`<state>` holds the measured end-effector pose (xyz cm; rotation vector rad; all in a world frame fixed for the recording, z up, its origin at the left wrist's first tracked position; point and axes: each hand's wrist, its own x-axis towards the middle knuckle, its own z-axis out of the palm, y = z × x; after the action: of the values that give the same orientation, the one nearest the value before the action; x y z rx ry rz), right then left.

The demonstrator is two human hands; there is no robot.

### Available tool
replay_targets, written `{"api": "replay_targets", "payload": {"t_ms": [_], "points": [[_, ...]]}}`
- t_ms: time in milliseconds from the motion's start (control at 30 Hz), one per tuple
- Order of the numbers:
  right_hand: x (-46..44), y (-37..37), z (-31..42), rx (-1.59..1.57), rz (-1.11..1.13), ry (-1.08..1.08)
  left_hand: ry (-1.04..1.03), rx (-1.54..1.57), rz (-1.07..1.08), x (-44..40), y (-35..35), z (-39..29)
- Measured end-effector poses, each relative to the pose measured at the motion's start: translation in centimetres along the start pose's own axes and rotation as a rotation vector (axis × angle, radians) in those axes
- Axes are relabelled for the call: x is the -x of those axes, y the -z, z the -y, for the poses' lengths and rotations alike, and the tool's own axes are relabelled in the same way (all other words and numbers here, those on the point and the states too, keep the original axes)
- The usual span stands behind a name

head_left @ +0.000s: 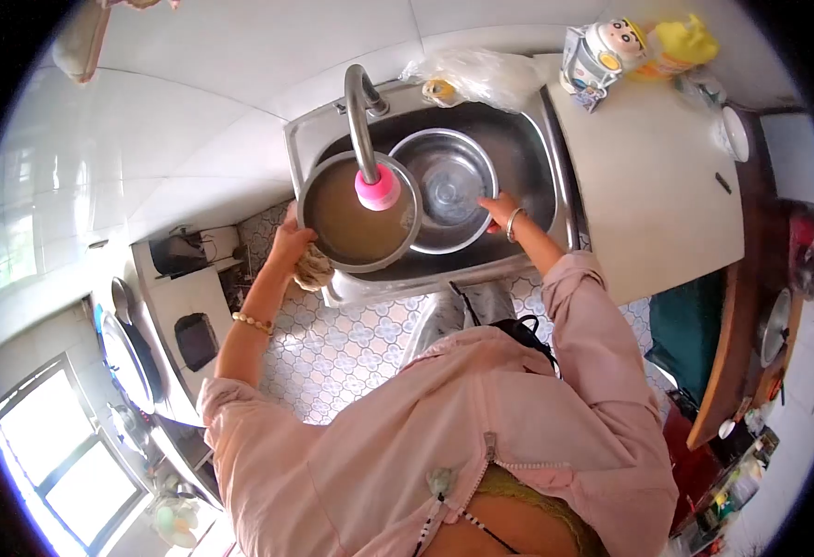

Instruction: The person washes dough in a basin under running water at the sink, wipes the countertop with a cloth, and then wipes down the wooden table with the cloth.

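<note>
A metal basin of cloudy brownish water is at the left of the sink, under the tap's pink nozzle. My left hand is closed on this basin's left rim, its fingers partly hidden. Just below that hand, a crumpled beige-brown cloth hangs at the sink edge; whether the hand touches it I cannot tell. Beside the first basin, partly behind it, sits a second metal basin with a wet, shiny bottom. My right hand grips its right rim, thumb toward the inside.
A curved metal tap rises from the sink's back edge. Clear plastic bags lie behind the sink. On the counter to the right stand a cartoon-figure bottle, a yellow package and a white bowl.
</note>
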<state>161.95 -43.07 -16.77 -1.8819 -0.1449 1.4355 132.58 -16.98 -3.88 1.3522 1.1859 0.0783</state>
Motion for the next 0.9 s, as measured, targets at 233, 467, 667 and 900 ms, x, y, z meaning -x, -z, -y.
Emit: {"api": "replay_targets", "payload": {"t_ms": [233,467,667,900], "points": [[-3.5,-3.8,-1.9,-0.104,0.087,-0.12,-0.024,-0.195,-0.054,-3.4,-1.5,3.9],[-2.9,-4.0,-2.3,-0.082,0.074,-0.093,-0.116,-0.586,-0.062,-3.8,-3.4,0.5],[-3.0,-3.6,-2.9,-0.058,0.08,-0.08,-0.336,-0.748,-0.129,-3.5,-5.2,-2.0],[-2.7,-3.1,-3.0,0.006,-0.012,-0.077,-0.666,-0.969,-0.185,-1.8,-8.3,-4.6]]}}
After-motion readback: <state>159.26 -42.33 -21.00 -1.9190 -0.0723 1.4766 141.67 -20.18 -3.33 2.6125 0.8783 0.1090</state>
